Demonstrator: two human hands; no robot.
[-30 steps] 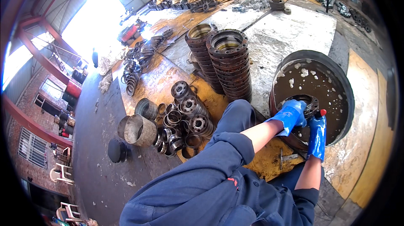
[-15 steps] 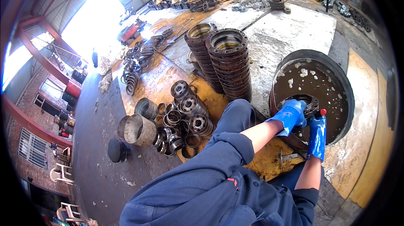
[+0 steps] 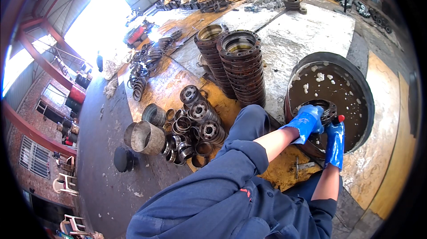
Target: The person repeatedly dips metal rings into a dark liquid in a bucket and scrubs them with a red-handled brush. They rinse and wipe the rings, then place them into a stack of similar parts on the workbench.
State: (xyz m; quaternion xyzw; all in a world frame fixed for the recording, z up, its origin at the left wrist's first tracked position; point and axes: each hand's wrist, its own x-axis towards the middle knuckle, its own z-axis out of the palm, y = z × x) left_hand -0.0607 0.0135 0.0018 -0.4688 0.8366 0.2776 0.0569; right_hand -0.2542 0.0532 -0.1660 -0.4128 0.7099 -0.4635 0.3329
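My left hand point(image 3: 309, 122), in a blue rubber glove, is closed on the near-left rim of a dark metal flange ring point(image 3: 329, 108). The ring is held over the brown liquid of a round metal tub point(image 3: 370, 92), which has white foam floating in it. Close by at the right, my right hand point(image 3: 335, 143), gloved in blue too, is closed around a tool with a red-ended handle point(image 3: 341, 118). The tool's working end is hidden behind the hands and ring. My left glove covers part of the ring.
Two tall stacks of flange rings point(image 3: 242, 67) stand left of the tub. Nearer me lie several hubs point(image 3: 201, 111) and loose rings point(image 3: 183, 123), beside two short metal cylinders point(image 3: 149, 139). A small metal tool point(image 3: 306, 166) lies on the stained board by my knees.
Both hands stay almost where they were, on the ring and the red-ended tool. The foam on the liquid has drifted slightly.
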